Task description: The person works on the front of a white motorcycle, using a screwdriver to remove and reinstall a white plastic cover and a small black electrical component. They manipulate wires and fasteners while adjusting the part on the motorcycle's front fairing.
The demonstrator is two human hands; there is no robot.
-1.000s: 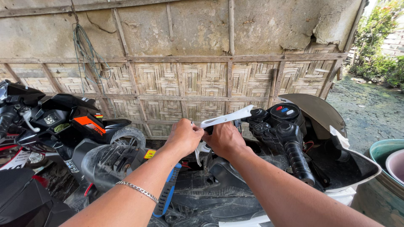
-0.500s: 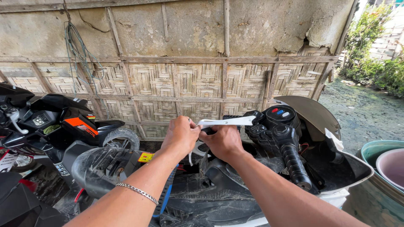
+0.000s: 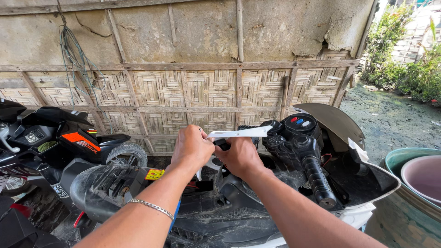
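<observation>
Item: white brake lever (image 3: 241, 133), lying across the scooter's stripped handlebar (image 3: 301, 154), beside the switch cluster; I judge the fitting under way, since the surrounding covers remain off. My left hand (image 3: 192, 149) is curled shut around the lever's near end. My right hand (image 3: 240, 157) is closed just beneath it; what it pinches, I cannot tell.

Two hands, left (image 3: 192, 148) and right (image 3: 240, 156). One white plastic brake lever (image 3: 239, 133). Two motorcycles: a stripped black scooter (image 3: 257, 216) and a black-and-orange motorcycle (image 3: 59, 138). Two round plastic basins: green (image 3: 399, 158), pink (image 3: 420, 177). One silver chain bracelet (image 3: 151, 207).
</observation>
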